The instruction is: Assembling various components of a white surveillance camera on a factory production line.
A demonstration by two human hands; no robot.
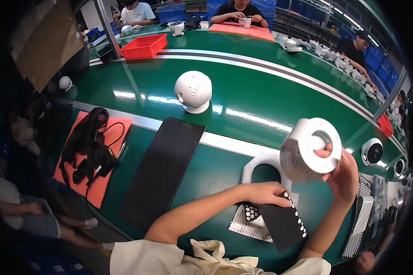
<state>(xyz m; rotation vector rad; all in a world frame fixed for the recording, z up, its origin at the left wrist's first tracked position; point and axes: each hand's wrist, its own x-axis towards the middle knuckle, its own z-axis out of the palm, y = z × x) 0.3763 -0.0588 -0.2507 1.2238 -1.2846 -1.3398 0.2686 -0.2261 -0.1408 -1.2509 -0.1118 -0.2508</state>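
Note:
My right hand (346, 176) grips a round white device housing (296, 153) with vent slots, raised and tilted so its ring-shaped base (333, 137) is turned upward. A finger reaches into the ring's opening. My left hand (267, 194) pinches the upper edge of a black sheet (282, 224) lined along one side with white round dots. Beneath that sheet lies a printed pale sheet (248, 230), with another dotted black piece (251, 212) on it. Just beyond my left hand is a pale foam block (248, 173) with a round hole, partly hidden by the hand and housing.
Another white round device (193, 89) stands on the green belt ahead. A long black mat (165, 165) lies left, beside an orange mat (94, 192) with a black strap and cable. Bagged parts (376, 206) lie at right. A red bin (143, 46) and several people are beyond.

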